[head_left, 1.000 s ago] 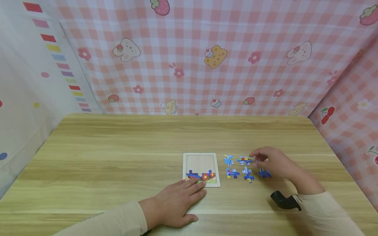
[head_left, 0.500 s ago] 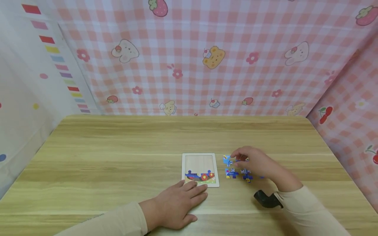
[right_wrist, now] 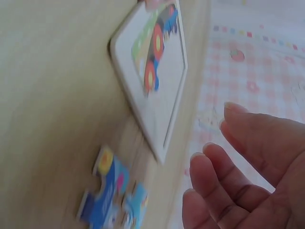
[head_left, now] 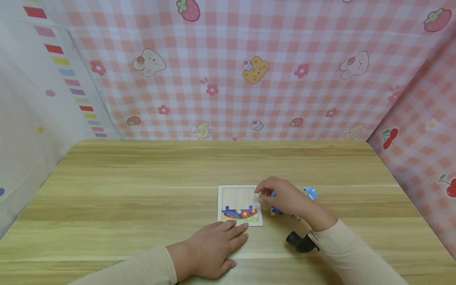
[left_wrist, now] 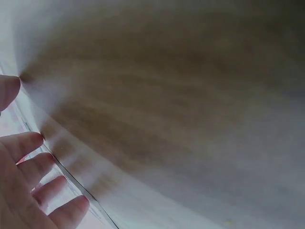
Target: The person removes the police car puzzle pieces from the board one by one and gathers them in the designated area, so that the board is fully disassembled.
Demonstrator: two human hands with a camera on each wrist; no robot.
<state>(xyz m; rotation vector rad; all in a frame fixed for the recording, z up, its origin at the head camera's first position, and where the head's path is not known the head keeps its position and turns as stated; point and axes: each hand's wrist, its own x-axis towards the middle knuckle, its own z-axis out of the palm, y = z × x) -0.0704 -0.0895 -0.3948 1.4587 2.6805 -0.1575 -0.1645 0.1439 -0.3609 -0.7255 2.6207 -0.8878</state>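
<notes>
A square white-rimmed puzzle tray [head_left: 219,200] lies on the table. Joined pieces [head_left: 244,214] with blue, red and green shapes fill its near part, and pale wood shows above them. My left hand [head_left: 211,249] lies flat, its fingertips at the tray's near edge. Above the tray's right rim hovers my right hand [head_left: 286,200], fingers loosely bent. The right wrist view shows a gap between its thumb [right_wrist: 243,126] and fingers, with nothing in it. Several loose puzzle pieces lie right of the tray, among them a light blue piece [head_left: 309,192]; my right hand partly hides them.
The wooden table [head_left: 117,198] reaches back to a pink checked cloth [head_left: 228,79]. A black curved object [head_left: 301,242] sticks out at the right sleeve. In the right wrist view, a dark blue puzzle piece [right_wrist: 108,183] lies just off the tray's corner.
My right hand has moved left, from the far right loose pieces across the others to the tray's right rim. The left hand has stayed at the near edge.
</notes>
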